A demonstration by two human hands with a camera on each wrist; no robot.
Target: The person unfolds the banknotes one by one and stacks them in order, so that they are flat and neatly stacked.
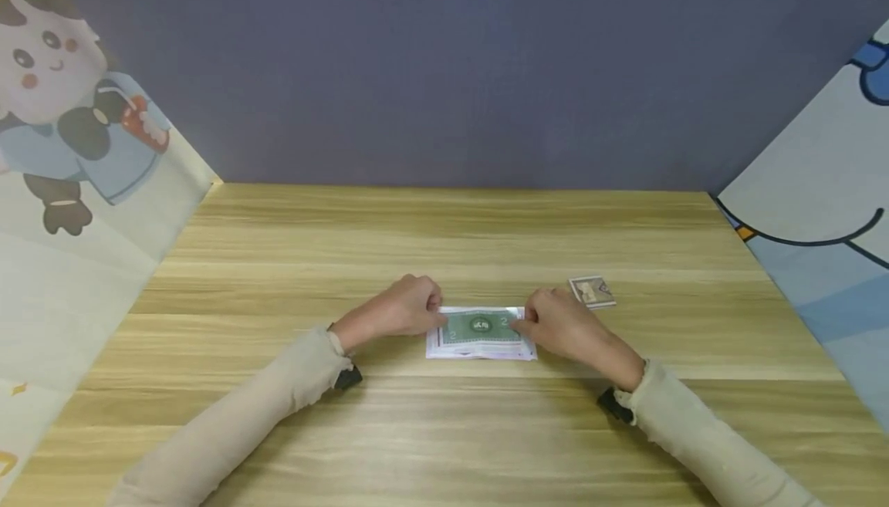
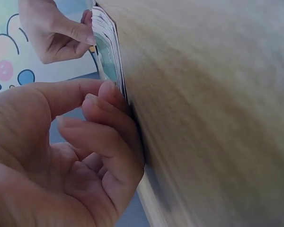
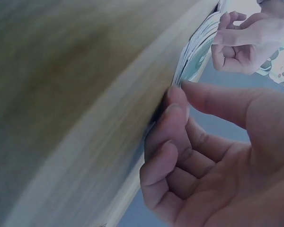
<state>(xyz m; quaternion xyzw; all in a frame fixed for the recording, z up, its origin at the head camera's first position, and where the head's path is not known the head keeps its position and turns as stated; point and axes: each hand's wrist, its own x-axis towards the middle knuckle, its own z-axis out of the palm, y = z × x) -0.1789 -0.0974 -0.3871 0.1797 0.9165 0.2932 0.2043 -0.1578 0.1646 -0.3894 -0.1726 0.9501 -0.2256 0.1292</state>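
A thin stack of paper banknotes (image 1: pixel 481 345) lies on the wooden table, a green note with the figure 2 on top and pale edges fanned out below it. My left hand (image 1: pixel 410 306) pinches the stack's left end between thumb and index finger. At the right end, my right hand (image 1: pixel 562 324) pinches it the same way. In the left wrist view, the layered edges of the banknotes (image 2: pixel 106 45) run close along the tabletop, other fingers curled beneath. The right wrist view shows the green top note (image 3: pixel 196 61) bowing slightly between both hands.
A small square picture card (image 1: pixel 593 292) lies just behind my right hand. The wood-grain tabletop (image 1: pixel 479 437) meets a dark blue-grey panel (image 1: pixel 458 67) at the back. Cartoon-printed panels (image 1: pixel 83 129) stand at both sides.
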